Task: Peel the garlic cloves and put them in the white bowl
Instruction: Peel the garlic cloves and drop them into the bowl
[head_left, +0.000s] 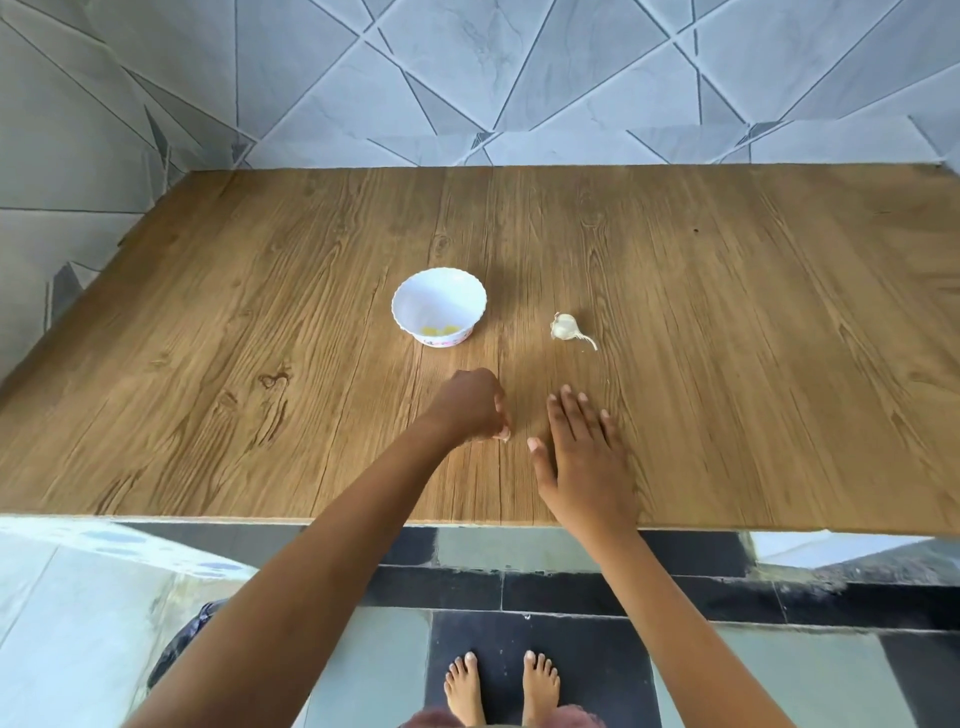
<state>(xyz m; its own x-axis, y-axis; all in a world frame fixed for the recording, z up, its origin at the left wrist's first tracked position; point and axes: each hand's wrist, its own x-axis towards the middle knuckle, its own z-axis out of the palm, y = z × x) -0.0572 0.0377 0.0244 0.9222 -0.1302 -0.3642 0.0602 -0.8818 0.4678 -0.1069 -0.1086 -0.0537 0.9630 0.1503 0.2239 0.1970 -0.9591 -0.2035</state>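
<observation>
I see the left hand (470, 405) curled, pinching a small pale piece (504, 435) over the wooden table (727, 312). The right hand (584, 457) lies flat beside it, fingers straight, holding nothing. Beyond them sits the white bowl (415, 301) with yellowish cloves (441, 329) inside, and a garlic bulb (565, 327) to its right.

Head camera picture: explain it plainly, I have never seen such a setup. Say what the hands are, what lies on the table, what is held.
No machine here: a person works bare-handed, and one camera worn on their head looks down. On the wooden table stand a white bowl with yellowish peeled cloves inside and, to its right, a garlic bulb. The right hand is flat and open, holding nothing. The left hand has curled fingers; something small and pale shows at their tips, too small to name.
</observation>
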